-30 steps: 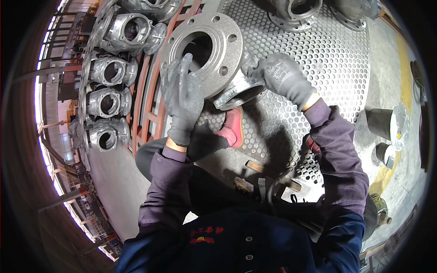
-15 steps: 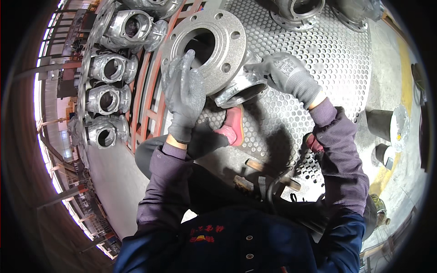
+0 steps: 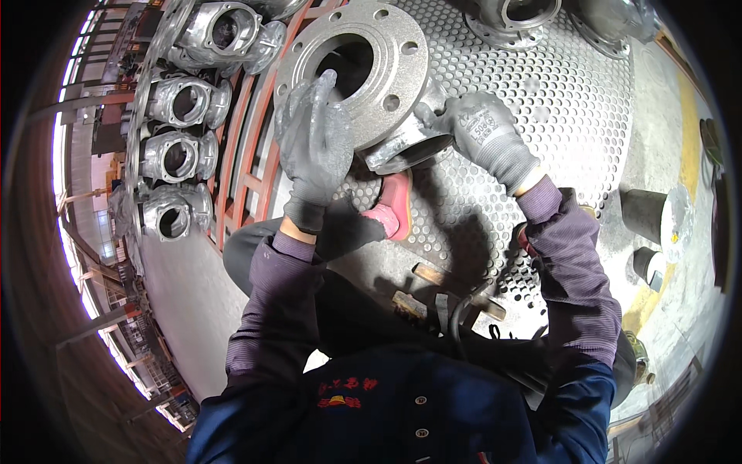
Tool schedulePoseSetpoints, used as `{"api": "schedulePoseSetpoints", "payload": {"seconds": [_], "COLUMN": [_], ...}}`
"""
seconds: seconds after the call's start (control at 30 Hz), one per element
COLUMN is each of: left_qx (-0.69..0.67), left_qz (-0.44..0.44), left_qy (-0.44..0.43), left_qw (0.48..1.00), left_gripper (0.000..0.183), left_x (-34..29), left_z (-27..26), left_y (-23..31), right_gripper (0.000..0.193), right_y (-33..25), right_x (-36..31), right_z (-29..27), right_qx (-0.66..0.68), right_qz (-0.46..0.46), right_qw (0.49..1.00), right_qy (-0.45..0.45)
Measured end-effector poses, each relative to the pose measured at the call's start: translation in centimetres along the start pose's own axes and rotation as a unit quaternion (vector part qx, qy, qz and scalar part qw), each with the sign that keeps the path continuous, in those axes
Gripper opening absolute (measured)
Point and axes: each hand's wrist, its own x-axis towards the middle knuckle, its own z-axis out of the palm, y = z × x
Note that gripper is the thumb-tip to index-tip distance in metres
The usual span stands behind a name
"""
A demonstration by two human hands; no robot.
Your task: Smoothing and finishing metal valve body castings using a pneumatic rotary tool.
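Note:
A grey metal valve body casting [image 3: 404, 73] stands tilted in front of me on a perforated metal plate [image 3: 572, 116]. Its broad round flange, with bolt holes and a large central bore, faces up toward me. Against the near left part of the flange lies my left hand [image 3: 315, 147] in a grey glove, fingers stretched out and close to the bore. My right hand [image 3: 488, 133], gloved too, has its fingers closed on the casting's right side, beside a smaller round port [image 3: 410, 152]. Part of its fingertips is hidden.
Several similar castings [image 3: 184, 100] stand in a row at the left, next to a red slatted frame [image 3: 249, 139]. More castings [image 3: 514, 23] are at the far right of the plate. Wooden-handled tools [image 3: 429, 272] lie near my legs. A grey cylinder [image 3: 645, 213] lies at right.
My view has shifted slightly, so the casting appears a little higher and further right. My left hand stays flat on the flange, and my right hand stays at the casting's side.

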Motion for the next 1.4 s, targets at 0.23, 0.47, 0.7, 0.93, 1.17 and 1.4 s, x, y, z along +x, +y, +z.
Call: {"api": "schedulePoseSetpoints", "payload": {"seconds": [0.23,0.47,0.7,0.93,1.17,1.4], "left_qx": [0.001,-0.010,-0.010,-0.007,-0.024,-0.018], "left_qz": [0.000,-0.012,-0.005,0.000,0.008,0.006], "left_qy": [-0.026,-0.002,-0.011,-0.006,0.004,0.015], "left_qw": [1.000,1.000,1.000,1.000,1.000,1.000], "left_gripper": [0.035,0.040,0.037,0.041,0.041,0.039], "left_x": [0.1,0.0,0.0,-0.1,-0.1,0.0], "left_z": [-0.7,0.2,-0.3,0.1,0.1,0.6], "left_y": [0.6,0.3,0.0,0.0,-0.1,0.1], "right_gripper": [0.027,0.023,0.035,0.015,0.026,0.018], "right_y": [0.6,1.0,-0.2,-1.5,-0.5,-1.8], "right_x": [-1.7,0.0,-0.8,-0.1,-1.2,-0.7], "right_z": [-1.3,-0.9,-2.8,-0.8,0.1,-1.5], "right_qx": [0.016,0.017,0.052,0.027,-0.007,0.040], "right_qz": [-0.079,-0.081,-0.012,-0.002,-0.009,0.000], "right_qw": [0.997,0.993,0.998,0.997,0.998,0.997], "right_qy": [0.015,0.085,-0.032,0.071,0.059,0.063]}}
